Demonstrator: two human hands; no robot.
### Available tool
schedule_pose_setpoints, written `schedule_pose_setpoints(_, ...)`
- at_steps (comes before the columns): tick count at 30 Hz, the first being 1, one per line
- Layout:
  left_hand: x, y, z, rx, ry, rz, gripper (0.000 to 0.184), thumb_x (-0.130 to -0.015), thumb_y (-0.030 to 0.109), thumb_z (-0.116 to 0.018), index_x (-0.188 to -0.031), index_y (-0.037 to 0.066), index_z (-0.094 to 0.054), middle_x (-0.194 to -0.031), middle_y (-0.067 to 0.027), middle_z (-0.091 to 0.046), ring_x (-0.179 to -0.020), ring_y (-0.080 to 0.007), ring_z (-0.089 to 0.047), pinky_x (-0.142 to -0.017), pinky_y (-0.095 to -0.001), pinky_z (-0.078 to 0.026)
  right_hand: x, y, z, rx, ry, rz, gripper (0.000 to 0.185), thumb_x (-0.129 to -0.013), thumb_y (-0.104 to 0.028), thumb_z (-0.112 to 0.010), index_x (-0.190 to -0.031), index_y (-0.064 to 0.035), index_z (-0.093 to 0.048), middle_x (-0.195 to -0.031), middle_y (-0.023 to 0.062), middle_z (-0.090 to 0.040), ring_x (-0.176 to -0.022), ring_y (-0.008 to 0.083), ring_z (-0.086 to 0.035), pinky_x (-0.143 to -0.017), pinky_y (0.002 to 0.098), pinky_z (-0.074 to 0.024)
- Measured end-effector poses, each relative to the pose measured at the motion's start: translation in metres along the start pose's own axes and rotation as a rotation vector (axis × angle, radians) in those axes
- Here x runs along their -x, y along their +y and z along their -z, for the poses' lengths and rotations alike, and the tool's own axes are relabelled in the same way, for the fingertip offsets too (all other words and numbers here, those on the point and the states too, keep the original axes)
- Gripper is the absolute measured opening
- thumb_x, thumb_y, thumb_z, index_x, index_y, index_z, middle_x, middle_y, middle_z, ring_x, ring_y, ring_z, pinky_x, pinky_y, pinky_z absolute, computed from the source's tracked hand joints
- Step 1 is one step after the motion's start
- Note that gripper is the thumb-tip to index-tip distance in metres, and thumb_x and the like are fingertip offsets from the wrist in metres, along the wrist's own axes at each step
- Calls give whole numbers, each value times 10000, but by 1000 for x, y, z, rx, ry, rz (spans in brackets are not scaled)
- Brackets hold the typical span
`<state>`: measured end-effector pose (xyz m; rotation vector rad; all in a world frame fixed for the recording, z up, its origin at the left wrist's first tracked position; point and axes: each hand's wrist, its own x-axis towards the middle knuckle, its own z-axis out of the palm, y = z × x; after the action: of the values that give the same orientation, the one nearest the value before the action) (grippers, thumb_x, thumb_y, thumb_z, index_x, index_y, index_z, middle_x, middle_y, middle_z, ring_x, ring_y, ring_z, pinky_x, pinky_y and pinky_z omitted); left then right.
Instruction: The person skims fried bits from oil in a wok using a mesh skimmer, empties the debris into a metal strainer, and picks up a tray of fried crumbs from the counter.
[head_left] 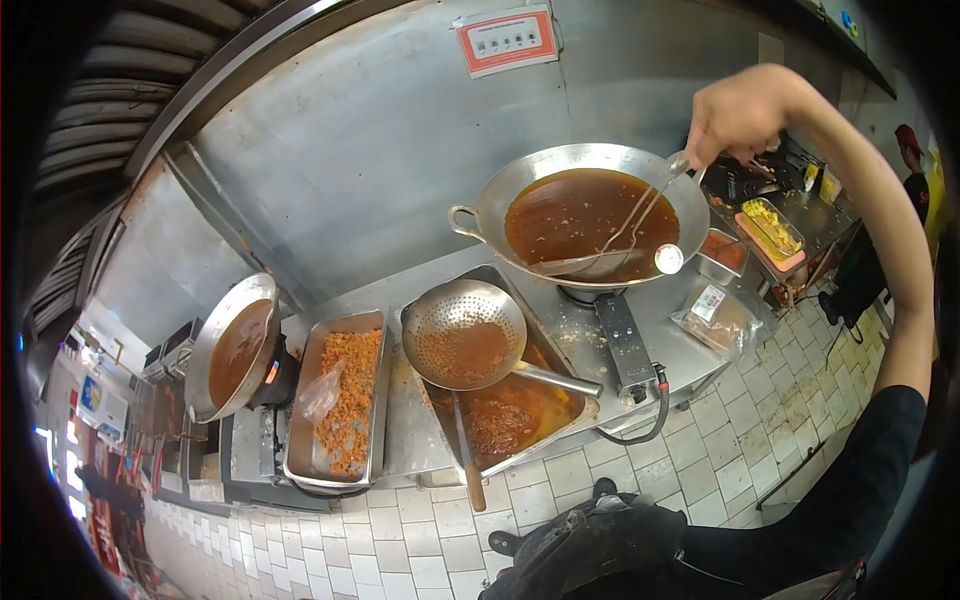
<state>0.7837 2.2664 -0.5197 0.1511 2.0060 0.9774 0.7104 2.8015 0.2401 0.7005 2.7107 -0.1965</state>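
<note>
My right hand is raised above the right rim of a large wok filled with dark reddish-brown oil. Its fingers are closed on the top of a long, thin metal utensil, whose lower end reaches into the oil; its exact kind is hard to make out. A flat metal piece lies partly in the liquid, and a small round white dial shows at the near rim. My left hand is out of view.
A perforated strainer and a wooden-handled tool rest over a deep tray. Nearby are a tray of orange crumbs, a smaller wok, a burner control box with hose, and a plastic-wrapped package. Another person stands at right.
</note>
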Motion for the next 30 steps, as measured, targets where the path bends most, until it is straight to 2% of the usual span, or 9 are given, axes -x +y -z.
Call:
schedule_pose_setpoints(2, 4, 1, -4, 16, 10, 11, 342, -795, 166, -538, -1098, 9, -512, -1033, -117, -577, -917, -227, -579, -702, -331, -485, -31, 11, 17, -55, -237, -60, 255, -798, -269, -544, -665, -54, -573, -427, 15, -381, -324, 82, -305, -287, 235, -219)
schedule_pose_setpoints(5, 9, -3, -10, 33, 19, 24, 334, -801, 159, -533, -1099, 10, -510, -1016, -115, -582, -908, -229, -582, -690, -335, -485, -76, 14, 21, 1, -510, -140, 353, -851, -364, -466, -631, -91, -421, -426, -25, -272, -321, 59, -223, -293, 200, -154)
schedule_pose_setpoints(8, 14, -12, -11, 46, 31, 31, 326, -806, 152, -528, -1099, 11, -508, -999, -113, -588, -899, -231, -584, -678, -339, -485, -109, 9, -2, 101, -570, -218, 396, -863, -398, -439, -623, -92, -366, -436, -25, -252, -329, 66, -214, -300, 211, -170)
schedule_pose_setpoints(14, 31, -30, -12, 62, 39, 52, 311, -816, 138, -518, -1101, 13, -503, -965, -109, -599, -882, -234, -589, -654, -348, -486, -138, 7, -51, 118, -194, -102, 396, -841, -351, -489, -578, -74, -385, -486, 32, -362, -351, 120, -307, -307, 268, -217)
schedule_pose_setpoints(15, 33, -31, -10, 63, 39, 59, 309, -818, 135, -516, -1101, 13, -503, -959, -108, -601, -879, -235, -590, -650, -350, -486, -147, 11, -58, 129, -130, -108, 440, -800, -389, -534, -630, 17, -523, -533, 80, -485, -405, 178, -441, -369, 303, -372)
schedule_pose_setpoints(19, 34, -30, 1, 78, 64, 82, 299, -825, 126, -510, -1102, 14, -500, -937, -106, -608, -868, -238, -593, -634, -355, -486, -151, 16, -84, 59, 27, -79, 441, -806, -371, -523, -650, 39, -575, -565, 133, -563, -469, 216, -555, -413, 337, -411)
schedule_pose_setpoints(22, 32, -19, 8, 85, 94, 92, 292, -831, 118, -505, -1103, 15, -498, -920, -104, -613, -859, -239, -595, -622, -360, -486, -168, 30, -109, 70, 119, 14, 428, -810, -342, -516, -690, 63, -586, -599, 171, -578, -497, 254, -577, -452, 350, -436)
schedule_pose_setpoints(28, 26, 11, 13, 105, 121, 175, 302, -839, 135, -505, -1112, 7, -483, -907, -108, -618, -847, -236, -598, -609, -363, -484, -205, 34, -160, -60, 377, 58, 357, -823, -252, -474, -783, 77, -604, -790, 260, -595, -784, 368, -593, -711, 418, -468)
schedule_pose_setpoints(30, 21, 2, 9, 103, 81, 38, 293, -826, 146, -522, -1085, 11, -508, -931, -105, -614, -855, -239, -598, -635, -358, -488, -214, 33, -175, -111, 460, 71, 318, -808, -213, -482, -803, 82, -603, -831, 269, -593, -816, 367, -593, -742, 418, -473)
